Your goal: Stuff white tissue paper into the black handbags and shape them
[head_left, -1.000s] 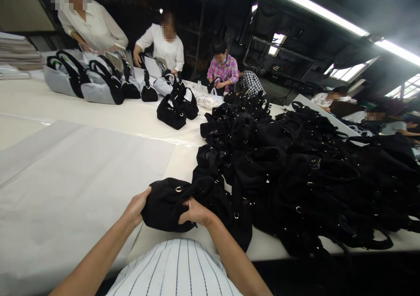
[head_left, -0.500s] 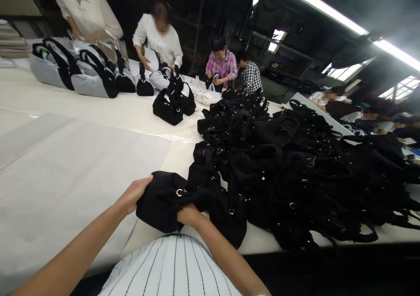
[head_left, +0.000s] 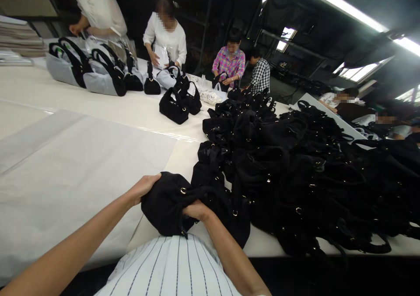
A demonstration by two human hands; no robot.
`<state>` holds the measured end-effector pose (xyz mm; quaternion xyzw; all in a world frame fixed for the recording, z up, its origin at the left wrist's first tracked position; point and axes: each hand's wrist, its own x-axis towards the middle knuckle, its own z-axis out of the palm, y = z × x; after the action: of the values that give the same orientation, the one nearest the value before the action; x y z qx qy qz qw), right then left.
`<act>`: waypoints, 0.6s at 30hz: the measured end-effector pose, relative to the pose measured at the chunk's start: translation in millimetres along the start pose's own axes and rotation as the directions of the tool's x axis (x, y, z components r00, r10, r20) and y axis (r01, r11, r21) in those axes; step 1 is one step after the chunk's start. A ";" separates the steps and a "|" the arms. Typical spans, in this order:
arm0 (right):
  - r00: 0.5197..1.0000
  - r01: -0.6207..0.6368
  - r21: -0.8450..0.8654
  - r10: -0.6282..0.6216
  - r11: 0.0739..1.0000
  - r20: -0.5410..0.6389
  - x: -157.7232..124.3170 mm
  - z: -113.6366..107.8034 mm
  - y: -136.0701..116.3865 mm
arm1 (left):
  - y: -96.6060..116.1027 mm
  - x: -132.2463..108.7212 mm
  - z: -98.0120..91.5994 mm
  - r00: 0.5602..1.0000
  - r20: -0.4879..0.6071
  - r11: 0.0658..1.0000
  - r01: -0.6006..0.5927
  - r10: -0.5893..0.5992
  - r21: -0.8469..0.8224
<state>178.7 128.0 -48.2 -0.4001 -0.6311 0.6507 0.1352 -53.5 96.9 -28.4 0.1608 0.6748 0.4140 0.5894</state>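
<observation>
A black fabric handbag with a gold ring is held close to my striped shirt at the table's front edge. My left hand grips the bag's far left end, thumb on top and fingers out of sight beneath. My right hand reaches into the bag's opening from the right; its fingers are hidden inside the black fabric. Just right of the bag lies another black handbag, at the near edge of a large heap of black handbags.
White paper sheets cover the left of the table. Further back stand black bags and bags wrapped in pale covering. Several co-workers, one in a plaid shirt, work at the far side. Stacked boards lie far left.
The view has shifted slightly left, so things appear further right. The bag's left end looks rounder and fuller, with my right hand still in its opening and my left still gripping it.
</observation>
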 end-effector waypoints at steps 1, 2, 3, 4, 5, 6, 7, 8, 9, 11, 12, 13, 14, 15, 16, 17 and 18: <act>0.999 -0.025 -0.066 0.027 0.997 0.035 1.1 0.9 -2.1 | -1.6 2.7 -3.0 1.000 0.009 1.000 0.009 -0.009 -0.026; 0.995 -0.056 -0.131 0.066 0.990 0.069 1.4 3.5 -5.0 | -3.7 5.7 -6.7 0.999 0.024 0.998 0.023 -0.021 -0.065; 0.992 -0.074 -0.191 0.092 0.979 0.088 0.8 8.0 -8.7 | -6.5 8.9 -10.9 0.998 0.042 0.993 0.044 -0.039 -0.113; 0.993 -0.060 -0.249 0.084 0.967 0.084 -1.1 13.9 -13.0 | -10.3 12.2 -15.7 0.996 0.066 0.984 0.065 -0.055 -0.165; 0.997 -0.014 -0.304 0.037 0.953 0.070 -4.1 20.9 -17.4 | -15.5 15.7 -21.0 0.994 0.086 0.973 0.085 -0.068 -0.214; 0.998 0.060 -0.354 -0.043 0.933 0.056 -7.8 28.0 -21.7 | -22.3 19.3 -26.6 0.993 0.094 0.961 0.091 -0.068 -0.260; 0.989 0.148 -0.399 -0.140 0.905 0.047 -11.7 34.4 -25.3 | -30.8 23.0 -32.5 0.995 0.081 0.951 0.074 -0.052 -0.299; 0.971 0.233 -0.436 -0.233 0.869 0.053 -15.5 39.3 -27.9 | -40.8 26.8 -38.8 0.998 0.050 0.944 0.042 -0.028 -0.327; 0.952 0.298 -0.458 -0.298 0.838 0.075 -19.0 42.1 -29.1 | -52.1 30.5 -45.3 1.000 -0.017 0.942 0.007 -0.013 -0.335; 0.928 0.370 -0.451 -0.348 0.812 0.134 -24.5 40.6 -26.8 | -75.7 36.3 -59.3 0.977 -0.209 0.956 -0.027 -0.036 -0.293; 0.920 0.391 -0.431 -0.361 0.813 0.152 -27.0 36.8 -23.5 | -86.5 37.6 -66.7 0.950 -0.305 0.966 -0.016 -0.066 -0.258; 0.917 0.397 -0.411 -0.368 0.820 0.152 -29.5 31.6 -19.2 | -95.6 37.4 -74.0 0.916 -0.388 0.974 0.012 -0.101 -0.225; 0.922 0.385 -0.397 -0.364 0.834 0.131 -32.1 25.8 -14.3 | -102.5 35.4 -81.2 0.886 -0.445 0.978 0.046 -0.134 -0.203; 0.934 0.353 -0.384 -0.347 0.853 0.089 -34.7 20.0 -9.5 | -106.9 31.5 -88.0 0.867 -0.476 0.980 0.065 -0.150 -0.189; 0.947 0.307 -0.373 -0.319 0.876 0.031 -37.2 14.7 -5.2 | -108.7 25.7 -94.0 0.864 -0.484 0.982 0.061 -0.140 -0.177; 0.958 0.252 -0.364 -0.284 0.897 -0.037 -39.4 10.1 -1.9 | -107.9 17.9 -98.9 0.870 -0.482 0.987 0.034 -0.107 -0.158; 0.962 0.201 -0.359 -0.253 0.911 -0.106 -40.9 6.4 0.3 | -104.8 8.5 -102.6 0.881 -0.471 0.991 -0.018 -0.047 -0.132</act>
<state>200.7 95.5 -34.9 -0.3892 -0.7656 0.4778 0.1849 -122.5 1.6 -116.3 0.0102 0.7705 0.4801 0.4193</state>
